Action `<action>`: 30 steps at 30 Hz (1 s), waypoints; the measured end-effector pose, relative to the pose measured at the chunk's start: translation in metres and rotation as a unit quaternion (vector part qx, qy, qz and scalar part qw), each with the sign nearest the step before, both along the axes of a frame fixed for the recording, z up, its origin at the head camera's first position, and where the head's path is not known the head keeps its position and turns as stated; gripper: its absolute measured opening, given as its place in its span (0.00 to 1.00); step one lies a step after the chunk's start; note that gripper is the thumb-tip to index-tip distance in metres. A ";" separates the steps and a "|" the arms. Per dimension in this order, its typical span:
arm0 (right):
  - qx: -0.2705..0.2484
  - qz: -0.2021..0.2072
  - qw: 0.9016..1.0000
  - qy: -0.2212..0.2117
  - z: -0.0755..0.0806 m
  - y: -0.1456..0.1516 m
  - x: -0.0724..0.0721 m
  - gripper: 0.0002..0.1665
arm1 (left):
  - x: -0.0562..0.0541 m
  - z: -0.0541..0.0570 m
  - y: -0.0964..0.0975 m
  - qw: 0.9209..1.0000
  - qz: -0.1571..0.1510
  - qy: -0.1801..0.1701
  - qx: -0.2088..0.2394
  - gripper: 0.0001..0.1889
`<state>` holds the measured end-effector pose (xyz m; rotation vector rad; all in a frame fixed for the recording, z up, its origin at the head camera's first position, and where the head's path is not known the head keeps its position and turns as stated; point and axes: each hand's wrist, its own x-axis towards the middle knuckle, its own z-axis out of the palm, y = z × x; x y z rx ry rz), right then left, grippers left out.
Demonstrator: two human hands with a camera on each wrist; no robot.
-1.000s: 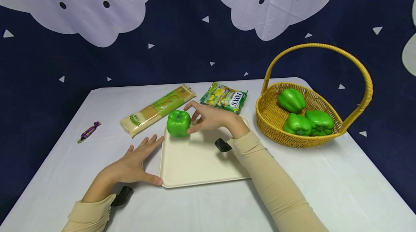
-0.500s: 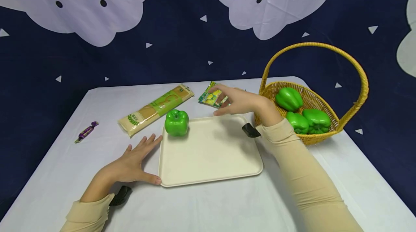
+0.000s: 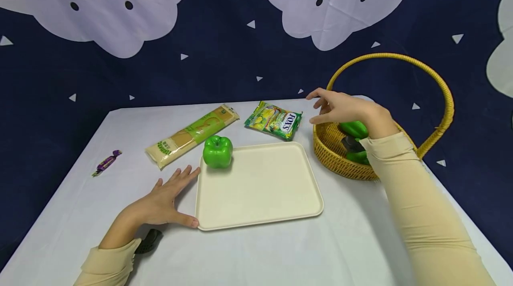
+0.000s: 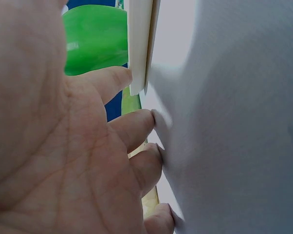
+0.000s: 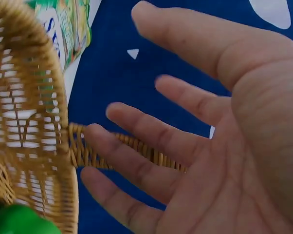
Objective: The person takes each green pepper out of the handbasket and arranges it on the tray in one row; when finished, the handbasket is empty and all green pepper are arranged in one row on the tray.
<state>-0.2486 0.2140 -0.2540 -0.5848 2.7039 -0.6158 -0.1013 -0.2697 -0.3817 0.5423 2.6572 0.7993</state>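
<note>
While a glossy green bell pepper (image 3: 217, 152) sits upright on the far left corner of a cream rectangular tray (image 3: 260, 188), the left hand (image 3: 158, 208) lies spread along the tray's left edge, fingers straight, gripping nothing. Over to the right, the right hand (image 3: 346, 108) hangs above a golden wicker basket (image 3: 340, 165), fingers loosely bent and released, more green peppers (image 3: 354, 129) partly hidden below. Beyond the tray: a long tan-and-green plastic packet (image 3: 193, 136) and a shiny green FOX'S bag (image 3: 274, 120); farther left, a purple twist-wrapped sweet (image 3: 107, 163)!
</note>
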 end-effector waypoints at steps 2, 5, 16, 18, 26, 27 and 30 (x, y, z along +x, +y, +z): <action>0.006 0.005 1.000 -0.003 0.002 0.007 0.000 0.37 | 0.000 0.000 0.000 1.000 0.001 -0.002 0.000 0.72; 0.022 0.010 1.000 -0.004 0.006 0.016 -0.001 0.31 | -0.001 -0.001 -0.001 1.000 0.000 -0.001 -0.001 0.72; 0.084 -0.028 0.995 -0.037 0.008 0.051 -0.015 0.44 | -0.001 -0.002 -0.002 1.000 -0.004 0.001 -0.004 0.72; 0.093 -0.040 0.994 -0.049 0.006 0.057 -0.018 0.46 | -0.002 -0.003 -0.002 1.000 -0.003 0.003 -0.005 0.72; 0.105 -0.072 0.988 -0.082 -0.002 0.076 -0.023 0.50 | -0.001 -0.004 -0.002 1.000 -0.004 0.005 -0.006 0.72; 0.107 -0.075 0.988 -0.084 -0.003 0.078 -0.024 0.50 | -0.001 -0.004 -0.002 1.000 -0.003 0.005 -0.006 0.72; 0.112 -0.079 0.987 -0.089 -0.006 0.083 -0.026 0.51 | -0.001 -0.004 -0.002 1.000 -0.003 0.003 -0.005 0.72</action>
